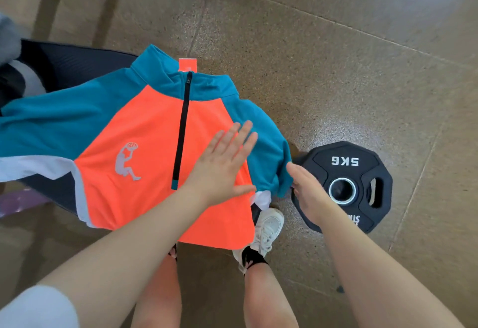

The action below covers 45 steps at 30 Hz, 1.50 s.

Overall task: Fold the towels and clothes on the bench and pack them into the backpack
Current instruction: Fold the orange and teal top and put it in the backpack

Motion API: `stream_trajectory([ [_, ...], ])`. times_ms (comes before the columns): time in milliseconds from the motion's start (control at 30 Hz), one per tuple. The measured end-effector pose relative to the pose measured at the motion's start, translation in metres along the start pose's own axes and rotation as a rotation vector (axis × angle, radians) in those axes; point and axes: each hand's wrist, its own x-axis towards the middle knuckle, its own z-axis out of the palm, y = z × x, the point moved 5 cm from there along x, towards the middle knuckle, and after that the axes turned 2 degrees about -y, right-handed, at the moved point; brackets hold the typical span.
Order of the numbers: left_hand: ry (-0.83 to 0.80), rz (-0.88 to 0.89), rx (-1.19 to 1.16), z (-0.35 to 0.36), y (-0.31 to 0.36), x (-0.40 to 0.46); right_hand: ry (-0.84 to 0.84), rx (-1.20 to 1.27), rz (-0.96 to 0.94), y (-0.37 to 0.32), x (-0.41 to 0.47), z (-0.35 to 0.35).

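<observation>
nearest: two bare legs and a white sneaker (269, 227) on the speckled floor (336, 56), w/ both forearms reaching fwd above them. left hand (222, 164) lies palm down, flat on the orange front of the shirt (144, 131), fingers (240, 136) straight and slightly apart, thumb out toward the right sleeve; it grips nothing, just presses. right hand (307, 193) is at the shirt's right sleeve end, fingers curled under the teal cuff edge and closed on it; fingertips mostly hidden by cloth. just beyond the right fingers, on the floor, a black weight plate (346, 185) marked 5kg, upside down to the camera. shirt is spread face up on the dark tabletop (67, 64), long axis running from hem near the legs to collar far away, collar pointing away from the person. black zip (182, 131) runs along that axis, left of the left fingers. left sleeve stretches out to frame edge. grey blurred item far left, can't id.
</observation>
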Motion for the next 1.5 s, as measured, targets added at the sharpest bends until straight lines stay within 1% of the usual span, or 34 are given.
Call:
stream_trajectory([
  [67,-0.065,0.046,0.043,0.012,0.009,0.003,-0.01,-0.081,-0.033,-0.001,-0.006,-0.001],
  [100,-0.101,0.052,0.053,0.017,0.01,0.003,0.048,-0.151,-0.053,-0.004,-0.01,-0.005],
  [167,-0.169,0.053,0.065,0.028,0.009,0.001,0.215,-0.29,-0.096,-0.015,-0.019,-0.02],
  [267,-0.233,0.08,0.035,0.031,0.004,0.0,0.4,-0.271,-0.202,-0.04,-0.036,-0.051],
  [333,-0.302,0.068,0.014,0.034,-0.002,-0.005,0.44,-0.302,-0.261,-0.059,-0.047,-0.058],
  [400,-0.376,0.047,-0.015,0.037,-0.005,-0.011,0.478,-0.392,-0.278,-0.073,-0.057,-0.056],
  [500,-0.388,0.068,0.015,0.029,-0.003,-0.013,0.561,-0.462,-0.263,-0.081,-0.076,-0.04],
  [533,-0.39,0.068,-0.022,0.021,-0.002,-0.013,0.581,-0.469,-0.262,-0.082,-0.085,-0.033],
  [567,-0.367,0.076,-0.089,0.008,-0.002,-0.012,0.582,-0.491,-0.267,-0.084,-0.096,-0.023],
  [600,-0.321,0.071,-0.21,-0.005,-0.001,-0.01,0.565,-0.524,-0.277,-0.085,-0.106,-0.01],
  [633,-0.284,0.033,-0.404,-0.02,-0.001,-0.008,0.535,-0.551,-0.301,-0.087,-0.116,0.007],
  [667,-0.298,-0.053,-0.67,-0.031,-0.001,-0.005,0.503,-0.565,-0.333,-0.089,-0.123,0.027],
  [733,-0.461,-0.357,-1.27,-0.047,0.0,-0.002,0.446,-0.601,-0.392,-0.091,-0.128,0.071],
  [767,-0.572,-0.508,-1.491,-0.051,0.001,-0.001,0.42,-0.634,-0.421,-0.091,-0.127,0.093],
  [800,-0.65,-0.59,-1.601,-0.052,-0.003,0.001,0.393,-0.656,-0.443,-0.09,-0.124,0.114],
  [833,-0.699,-0.609,-1.623,-0.053,-0.011,0.005,0.364,-0.654,-0.445,-0.088,-0.121,0.133],
  [867,-0.73,-0.588,-1.595,-0.055,-0.02,0.009,0.336,-0.646,-0.426,-0.086,-0.115,0.149],
  [900,-0.73,-0.543,-1.512,-0.055,-0.031,0.015,0.308,-0.64,-0.398,-0.083,-0.11,0.162],
  [933,-0.689,-0.485,-1.382,-0.055,-0.043,0.021,0.264,-0.631,-0.383,-0.08,-0.105,0.175],
  [1000,-0.592,-0.334,-1.126,-0.052,-0.061,0.035,0.177,-0.532,-0.458,-0.073,-0.101,0.192],
  [1033,-0.564,-0.247,-1.025,-0.049,-0.065,0.041,0.191,-0.477,-0.501,-0.069,-0.102,0.193],
  [1067,-0.538,-0.16,-0.901,-0.046,-0.068,0.047,0.263,-0.448,-0.528,-0.062,-0.104,0.187],
  [1133,-0.435,-0.044,-0.595,-0.04,-0.073,0.056,0.518,-0.454,-0.564,-0.038,-0.106,0.159],
  [1167,-0.384,-0.029,-0.465,-0.036,-0.076,0.059,0.647,-0.458,-0.553,-0.021,-0.109,0.143],
  [1200,-0.344,-0.035,-0.352,-0.033,-0.077,0.06,0.739,-0.455,-0.525,-0.001,-0.111,0.128],
  [1233,-0.301,-0.032,-0.211,-0.032,-0.075,0.057,0.778,-0.454,-0.479,0.018,-0.111,0.116],
  [1267,-0.2,-0.003,-0.044,-0.032,-0.071,0.052,0.757,-0.439,-0.422,0.037,-0.11,0.108],
  [1300,-0.048,0.072,0.105,-0.033,-0.063,0.044,0.692,-0.415,-0.362,0.056,-0.107,0.105],
  [1333,0.104,0.181,0.177,-0.034,-0.05,0.031,0.606,-0.38,-0.319,0.072,-0.105,0.105],
  [1367,0.228,0.331,0.164,-0.033,-0.034,0.014,0.522,-0.335,-0.298,0.085,-0.103,0.106],
  [1400,0.287,0.492,0.106,-0.027,-0.02,-0.006,0.455,-0.284,-0.294,0.094,-0.101,0.107],
  [1433,0.279,0.638,0.045,-0.017,-0.009,-0.026,0.415,-0.232,-0.3,0.1,-0.098,0.107],
  [1467,0.225,0.729,0.005,-0.007,-0.001,-0.043,0.397,-0.187,-0.301,0.104,-0.095,0.106],
  [1500,0.134,0.741,-0.009,0.002,0.003,-0.053,0.391,-0.153,-0.293,0.108,-0.092,0.104],
])
